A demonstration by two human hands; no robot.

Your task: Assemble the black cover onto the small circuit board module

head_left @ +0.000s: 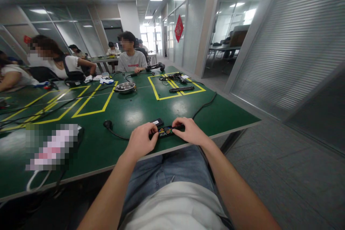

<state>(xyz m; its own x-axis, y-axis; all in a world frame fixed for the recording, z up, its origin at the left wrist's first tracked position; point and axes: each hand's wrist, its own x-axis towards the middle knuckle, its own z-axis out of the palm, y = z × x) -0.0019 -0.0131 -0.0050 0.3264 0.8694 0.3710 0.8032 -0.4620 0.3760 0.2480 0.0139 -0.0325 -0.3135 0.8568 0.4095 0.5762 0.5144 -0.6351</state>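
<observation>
An opened black housing [165, 132] with coloured wires and small round orange parts inside lies near the table's front edge. My left hand [142, 138] grips its left end between thumb and fingers. At the opposite end, my right hand [190, 131] is closed with thumb and fingertips on the housing, near the wires. Just behind it rests a black piece with a white label [157, 122], partly hidden by my left hand. A black cord with a plug [107, 124] runs toward my left hand, and another black cord [205, 105] leads away behind my right hand.
The green table [229, 115] carries yellow tape outlines. A metal bowl [125, 87], a black bar [182, 89] and tangled cables [172, 77] lie farther back. At left is a blurred pinkish item [54, 147]. Co-workers sit across the table, one in a grey shirt [132, 61].
</observation>
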